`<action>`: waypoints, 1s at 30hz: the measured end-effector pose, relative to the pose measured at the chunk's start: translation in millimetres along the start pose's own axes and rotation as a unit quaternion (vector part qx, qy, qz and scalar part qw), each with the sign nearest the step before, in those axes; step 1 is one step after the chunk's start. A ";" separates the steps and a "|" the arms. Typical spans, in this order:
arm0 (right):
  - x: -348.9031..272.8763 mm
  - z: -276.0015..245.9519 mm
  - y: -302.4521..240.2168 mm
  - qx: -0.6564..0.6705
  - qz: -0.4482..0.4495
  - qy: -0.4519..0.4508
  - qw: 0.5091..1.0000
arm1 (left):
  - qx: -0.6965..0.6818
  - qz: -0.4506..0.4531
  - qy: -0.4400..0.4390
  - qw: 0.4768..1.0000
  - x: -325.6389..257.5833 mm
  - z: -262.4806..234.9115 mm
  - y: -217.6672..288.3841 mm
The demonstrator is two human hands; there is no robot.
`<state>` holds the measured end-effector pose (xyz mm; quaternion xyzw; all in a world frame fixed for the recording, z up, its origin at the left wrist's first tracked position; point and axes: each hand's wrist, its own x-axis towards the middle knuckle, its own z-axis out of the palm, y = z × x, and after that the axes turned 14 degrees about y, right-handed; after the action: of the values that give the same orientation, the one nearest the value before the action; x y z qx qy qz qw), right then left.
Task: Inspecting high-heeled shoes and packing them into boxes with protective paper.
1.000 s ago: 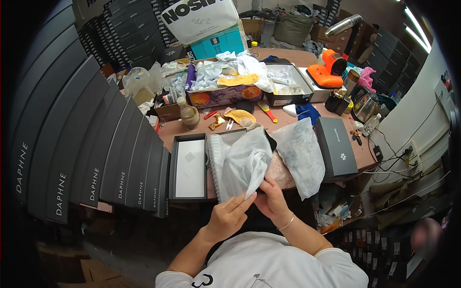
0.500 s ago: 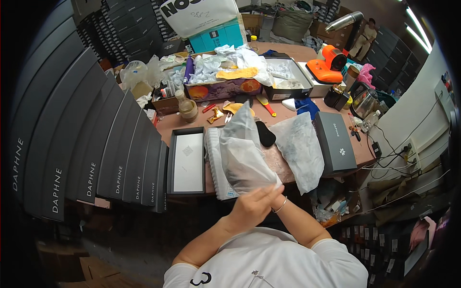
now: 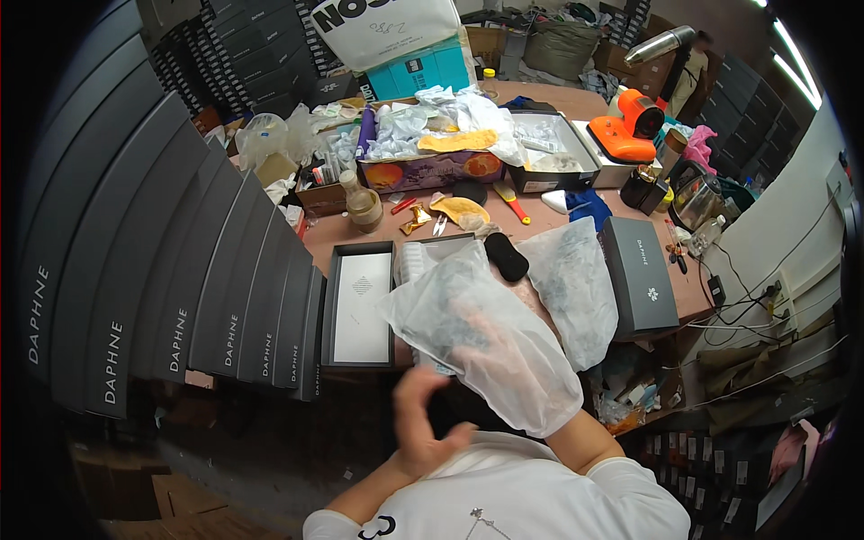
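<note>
My right hand [image 3: 486, 346] is inside a translucent white plastic bag [image 3: 531, 382], its spread fingers showing through the film. A dark shape by those fingertips is too blurred to name. My left hand [image 3: 418, 423] is apart from the bag, blurred, with nothing in it and thumb and fingers spread. Under the bag, a grey box [image 3: 463, 240] and a ribbed white piece [image 3: 413, 261] are partly covered. A second white bag [image 3: 576, 297] with something dark inside lies to the right. Between the bags rests a black oval pad [image 3: 507, 257].
An open grey box [image 3: 390, 306] with white paper stands left of the bag, a closed grey shoebox [image 3: 641, 279] far right. Tall stacks of grey boxes [image 3: 135, 261] rise at left. Behind lie a glass jar [image 3: 364, 211], a brush [image 3: 513, 203] and an orange device [image 3: 624, 135].
My right hand has gone into the bag, which now covers the wrist and leans left over the ribbed piece. My left hand has let go of it and moved toward me.
</note>
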<state>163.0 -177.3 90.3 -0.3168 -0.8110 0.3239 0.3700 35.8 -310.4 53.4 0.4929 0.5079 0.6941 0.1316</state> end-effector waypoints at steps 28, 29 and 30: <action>0.7 -9.1 85.5 0.457 0.291 0.225 0.810 | -0.054 -0.433 0.065 0.898 -42.6 -31.7 -85.2; 13.7 2.2 108.1 0.425 0.266 0.191 0.844 | -0.076 -0.528 0.088 0.841 -59.2 -44.8 -110.5; 28.9 13.9 109.0 0.401 0.299 0.131 0.856 | -0.122 -0.611 0.120 0.773 -64.0 -48.3 -122.5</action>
<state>166.5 -95.4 11.8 -0.4077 -0.4208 0.6721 0.4528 -12.0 -326.8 -84.0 -0.0286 0.6247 0.5770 0.5254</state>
